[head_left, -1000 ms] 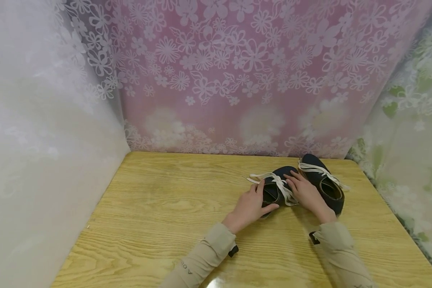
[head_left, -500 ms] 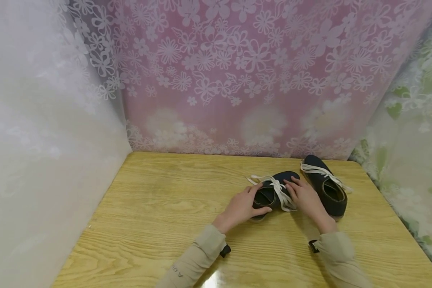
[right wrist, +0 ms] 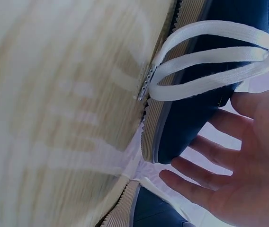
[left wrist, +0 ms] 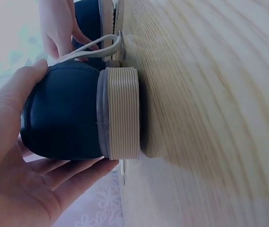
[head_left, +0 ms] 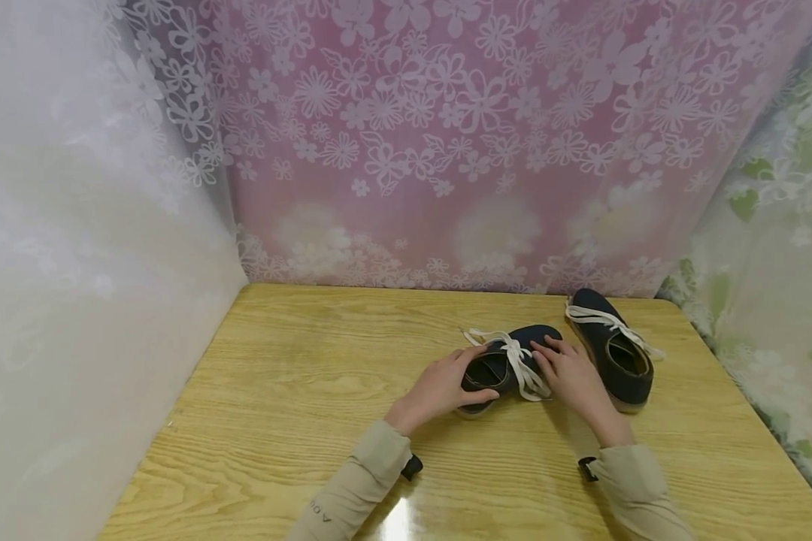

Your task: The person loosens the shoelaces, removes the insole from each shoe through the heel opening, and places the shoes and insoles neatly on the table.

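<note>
A dark navy lace-up shoe (head_left: 510, 380) with white laces (head_left: 516, 352) stands on the wooden table, its toe pointing up and right. My left hand (head_left: 441, 383) grips it round the heel, thumb on the near side and fingers on the far side. In the left wrist view the heel (left wrist: 70, 113) sits over a ribbed tan sole (left wrist: 123, 113), inside my hand. My right hand (head_left: 574, 376) touches the toe end with its fingers loosely extended. In the right wrist view its fingers (right wrist: 210, 151) lie along the shoe, beside the hanging lace loops (right wrist: 210, 56).
A matching navy shoe (head_left: 598, 343) stands at the table's back right, just right of my right hand. The wooden table (head_left: 311, 391) meets a pink floral curtain (head_left: 406, 225) at the back. Pale sheets hang on both sides.
The held shoe has moved left and slightly nearer, away from the other shoe, and turned so that its heel points further left. Both hands stayed on it; the left shifted left with the heel.
</note>
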A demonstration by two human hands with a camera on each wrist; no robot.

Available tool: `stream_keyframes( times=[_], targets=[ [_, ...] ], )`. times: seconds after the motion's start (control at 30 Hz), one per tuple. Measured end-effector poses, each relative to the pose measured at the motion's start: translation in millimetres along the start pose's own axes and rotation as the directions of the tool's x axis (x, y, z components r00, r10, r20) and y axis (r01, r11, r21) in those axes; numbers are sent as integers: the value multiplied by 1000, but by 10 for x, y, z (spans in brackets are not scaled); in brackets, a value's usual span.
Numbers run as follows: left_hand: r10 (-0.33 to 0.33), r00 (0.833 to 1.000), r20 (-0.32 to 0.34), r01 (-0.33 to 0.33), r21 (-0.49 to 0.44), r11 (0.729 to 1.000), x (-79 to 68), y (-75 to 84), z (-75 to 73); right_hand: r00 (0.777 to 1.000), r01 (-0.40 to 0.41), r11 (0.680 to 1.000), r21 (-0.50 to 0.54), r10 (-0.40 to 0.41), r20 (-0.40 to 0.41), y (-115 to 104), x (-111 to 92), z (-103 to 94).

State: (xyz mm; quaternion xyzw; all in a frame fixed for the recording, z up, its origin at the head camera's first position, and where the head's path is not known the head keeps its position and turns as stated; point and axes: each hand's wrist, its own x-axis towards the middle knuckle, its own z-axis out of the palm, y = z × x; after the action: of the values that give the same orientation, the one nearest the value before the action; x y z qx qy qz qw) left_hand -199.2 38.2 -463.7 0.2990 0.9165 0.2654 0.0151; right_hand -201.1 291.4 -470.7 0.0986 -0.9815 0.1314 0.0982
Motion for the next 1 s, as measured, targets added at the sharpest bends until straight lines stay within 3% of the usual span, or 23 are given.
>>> stream_keyframes(
  times=[0.3, 0.63, 1.0],
  targets=[
    [10, 1000, 10, -10, -15, 1000, -47, -75, -23, 999, 15, 1000, -9, -15, -48, -49, -53, 25],
    [32, 999, 24, -31, -31, 999, -118, -144, -72, 999, 24, 999, -48, -26, -37, -123, -120, 25],
    [22, 996, 82, -16, -69, 997, -194, -221, -172, 993, 109, 992, -61, -112, -39, -190, -182, 9]
  ],
)
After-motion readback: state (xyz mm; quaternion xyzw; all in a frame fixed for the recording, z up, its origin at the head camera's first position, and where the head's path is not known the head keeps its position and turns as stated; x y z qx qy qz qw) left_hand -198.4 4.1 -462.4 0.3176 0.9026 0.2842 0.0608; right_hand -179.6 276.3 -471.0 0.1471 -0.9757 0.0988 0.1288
